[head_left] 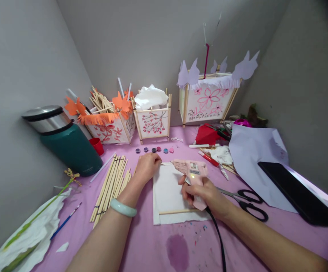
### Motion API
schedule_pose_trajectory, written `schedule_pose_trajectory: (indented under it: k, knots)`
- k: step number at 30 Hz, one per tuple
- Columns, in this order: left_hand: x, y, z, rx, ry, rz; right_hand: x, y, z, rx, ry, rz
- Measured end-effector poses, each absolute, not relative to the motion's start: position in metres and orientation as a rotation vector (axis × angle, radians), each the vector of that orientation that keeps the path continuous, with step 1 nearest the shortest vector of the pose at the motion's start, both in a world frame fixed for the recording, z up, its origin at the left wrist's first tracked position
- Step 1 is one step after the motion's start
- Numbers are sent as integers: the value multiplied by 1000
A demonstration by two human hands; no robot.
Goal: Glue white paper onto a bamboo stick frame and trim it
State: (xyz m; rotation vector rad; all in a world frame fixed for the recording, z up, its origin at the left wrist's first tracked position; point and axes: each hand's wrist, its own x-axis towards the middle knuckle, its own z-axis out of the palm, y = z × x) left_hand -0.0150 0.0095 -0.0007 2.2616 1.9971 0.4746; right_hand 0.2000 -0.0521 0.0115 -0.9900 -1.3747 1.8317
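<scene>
My right hand (202, 192) is wrapped round the handle of a pale pink glue gun (191, 167). Its nozzle points left, towards the top edge of a sheet of white paper (168, 189) lying on the table. At the paper's upper left corner, my left hand (148, 165) is closed, fingertips pinching the edge. Across the lower part of the sheet runs a thin wooden stick (178, 212). The glue gun's black cord (219, 238) trails down towards me. Part of the paper's right side is hidden behind my right hand.
Bundled wooden sticks (110, 185) lie left of the paper, near a teal bottle (70, 145). Black-handled scissors (249, 202) rest to the right, beside a black phone-like slab (297, 192). Small paint pots (154, 150) and paper lanterns (154, 122) stand behind.
</scene>
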Motion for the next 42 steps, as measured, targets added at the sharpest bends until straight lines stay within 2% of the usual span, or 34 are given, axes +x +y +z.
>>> schedule_pose_trajectory:
  k: [18, 28, 35, 42]
  knots:
    - [-11, 12, 9, 2307, 1993, 400, 208, -55, -2, -797, -1393, 1714]
    - [-23, -5, 11, 2474, 1950, 532, 206, -59, -5, -771, -1488, 1571]
    - [-7, -18, 13, 2708, 1763, 383, 206, -59, -5, -768, -1503, 1548]
    - [-2, -15, 9, 2709, 1801, 342, 207, -59, -1, -782, -1507, 1559]
